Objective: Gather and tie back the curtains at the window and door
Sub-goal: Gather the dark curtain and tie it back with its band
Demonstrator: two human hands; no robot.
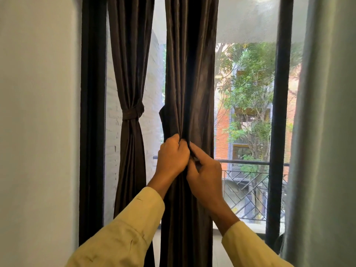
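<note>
Both hands bunch the dark centre curtain (189, 74) into one column so a tie can go round it: the left hand (172, 153) clenches its folds, the right hand (205, 175), touching beside, pinches them.

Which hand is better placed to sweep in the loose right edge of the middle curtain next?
Right, probably. The right hand sits on that side of the middle curtain, only pinching a fold, while the left hand grips the gathered bunch.
</note>
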